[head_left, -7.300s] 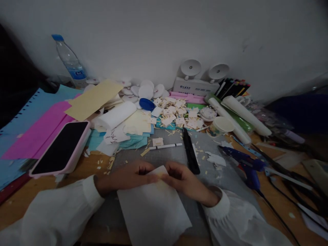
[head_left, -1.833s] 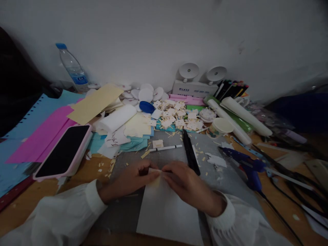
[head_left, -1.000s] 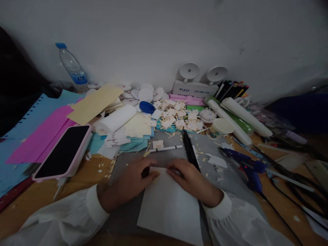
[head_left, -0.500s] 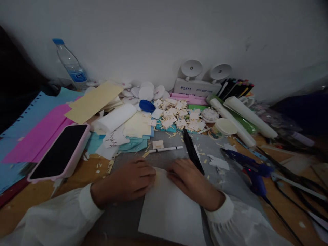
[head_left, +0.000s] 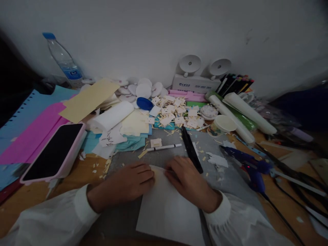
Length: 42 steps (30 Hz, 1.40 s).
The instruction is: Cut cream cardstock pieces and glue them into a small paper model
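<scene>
A white sheet of paper (head_left: 170, 212) lies on the grey mat (head_left: 120, 218) in front of me. At its upper left edge is my left hand (head_left: 130, 181), fingers curled together on the paper. My right hand (head_left: 187, 179) closes on the upper right edge, fingers bent over it. The fingertips of both hands are partly hidden and a little blurred. Just beyond them lie a white pen (head_left: 164, 147) and a small cream square (head_left: 156, 142). A black cutter-like tool (head_left: 191, 150) rests beside my right hand.
A phone (head_left: 55, 152), coloured paper (head_left: 33, 133) and a bottle (head_left: 64, 61) are at the left. Behind the mat are many small face-marked pieces (head_left: 167, 119) and white discs (head_left: 143, 90). A paper cup (head_left: 221, 124) and a blue glue gun (head_left: 252, 167) stand or lie at the right.
The view has shifted slightly, so most items appear a little further left and higher. Both hands remain at the top of the paper, with little visible change in their grip.
</scene>
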### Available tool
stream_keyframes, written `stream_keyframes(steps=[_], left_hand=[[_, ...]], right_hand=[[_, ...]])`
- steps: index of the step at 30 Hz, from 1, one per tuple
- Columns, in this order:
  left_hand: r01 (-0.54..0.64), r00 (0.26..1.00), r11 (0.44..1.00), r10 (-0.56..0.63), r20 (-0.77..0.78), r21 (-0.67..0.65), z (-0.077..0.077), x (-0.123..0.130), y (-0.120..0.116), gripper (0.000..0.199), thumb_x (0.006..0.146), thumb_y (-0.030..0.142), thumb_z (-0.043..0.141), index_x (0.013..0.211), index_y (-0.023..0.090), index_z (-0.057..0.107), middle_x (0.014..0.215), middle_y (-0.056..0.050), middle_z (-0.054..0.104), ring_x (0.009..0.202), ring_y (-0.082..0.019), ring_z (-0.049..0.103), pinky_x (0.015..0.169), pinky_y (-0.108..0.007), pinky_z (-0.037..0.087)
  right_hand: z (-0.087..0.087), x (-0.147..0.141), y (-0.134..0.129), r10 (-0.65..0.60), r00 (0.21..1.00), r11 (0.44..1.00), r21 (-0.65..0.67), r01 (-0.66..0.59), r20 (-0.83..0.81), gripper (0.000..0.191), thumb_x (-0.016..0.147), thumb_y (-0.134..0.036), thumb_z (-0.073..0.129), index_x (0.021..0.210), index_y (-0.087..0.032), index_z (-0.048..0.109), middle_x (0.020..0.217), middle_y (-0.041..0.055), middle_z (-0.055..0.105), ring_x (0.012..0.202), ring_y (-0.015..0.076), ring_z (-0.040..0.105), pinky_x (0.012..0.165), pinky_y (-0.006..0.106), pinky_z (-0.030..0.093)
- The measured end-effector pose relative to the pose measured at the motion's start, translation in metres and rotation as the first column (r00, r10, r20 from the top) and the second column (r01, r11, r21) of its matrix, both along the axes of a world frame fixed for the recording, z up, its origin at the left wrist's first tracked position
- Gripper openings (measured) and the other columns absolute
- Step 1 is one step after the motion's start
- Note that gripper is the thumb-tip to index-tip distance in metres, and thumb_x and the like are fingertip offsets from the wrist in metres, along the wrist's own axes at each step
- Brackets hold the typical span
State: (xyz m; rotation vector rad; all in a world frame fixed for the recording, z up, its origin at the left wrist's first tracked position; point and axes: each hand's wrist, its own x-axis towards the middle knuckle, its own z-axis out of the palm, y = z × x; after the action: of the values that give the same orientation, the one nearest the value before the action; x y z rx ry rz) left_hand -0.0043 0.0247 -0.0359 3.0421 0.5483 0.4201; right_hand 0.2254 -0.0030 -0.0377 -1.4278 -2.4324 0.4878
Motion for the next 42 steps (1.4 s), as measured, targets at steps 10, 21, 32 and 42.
stream_keyframes(steps=[10, 21, 32, 42], left_hand=[[-0.042, 0.996, 0.998, 0.046, -0.081, 0.047, 0.002, 0.007, -0.020, 0.017, 0.092, 0.014, 0.049, 0.100, 0.013, 0.064, 0.100, -0.008, 0.067, 0.094, -0.019, 0.059, 0.091, -0.035, 0.046], [-0.028, 0.999, 0.999, 0.029, -0.030, 0.025, 0.002, 0.008, -0.024, 0.020, 0.093, 0.012, 0.046, 0.103, 0.011, 0.064, 0.104, -0.008, 0.068, 0.096, -0.020, 0.061, 0.090, -0.033, 0.047], [-0.014, 0.997, 0.999, 0.011, -0.073, -0.044, 0.006, 0.010, -0.016, 0.015, 0.093, 0.014, 0.048, 0.095, 0.012, 0.063, 0.096, -0.007, 0.067, 0.087, -0.019, 0.060, 0.080, -0.031, 0.048], [-0.013, 0.998, 1.000, 0.012, -0.069, -0.008, 0.005, 0.008, -0.017, 0.013, 0.093, 0.014, 0.050, 0.096, 0.011, 0.062, 0.097, -0.006, 0.067, 0.088, -0.018, 0.059, 0.084, -0.031, 0.047]], right_hand=[[0.002, -0.005, -0.001, -0.034, 0.999, 0.999, -0.018, 0.034, 0.017, 0.008, 0.092, -0.021, 0.049, 0.089, -0.017, 0.056, 0.088, 0.0068, 0.058, 0.086, 0.0229, 0.052, 0.074, 0.035, 0.037], [-0.001, -0.003, -0.002, -0.033, 0.999, 0.999, -0.003, 0.033, -0.004, 0.006, 0.091, -0.021, 0.050, 0.088, -0.018, 0.055, 0.087, 0.0061, 0.059, 0.086, 0.0224, 0.052, 0.073, 0.035, 0.037], [0.002, -0.005, -0.001, -0.045, 0.999, 0.999, -0.021, 0.044, -0.018, 0.005, 0.091, -0.020, 0.051, 0.087, -0.018, 0.054, 0.087, 0.0058, 0.059, 0.085, 0.0221, 0.052, 0.073, 0.035, 0.036], [-0.001, -0.003, -0.001, -0.049, 0.998, 0.998, -0.029, 0.047, -0.046, 0.004, 0.090, -0.020, 0.052, 0.087, -0.017, 0.054, 0.087, 0.0054, 0.058, 0.085, 0.0226, 0.052, 0.074, 0.035, 0.035]])
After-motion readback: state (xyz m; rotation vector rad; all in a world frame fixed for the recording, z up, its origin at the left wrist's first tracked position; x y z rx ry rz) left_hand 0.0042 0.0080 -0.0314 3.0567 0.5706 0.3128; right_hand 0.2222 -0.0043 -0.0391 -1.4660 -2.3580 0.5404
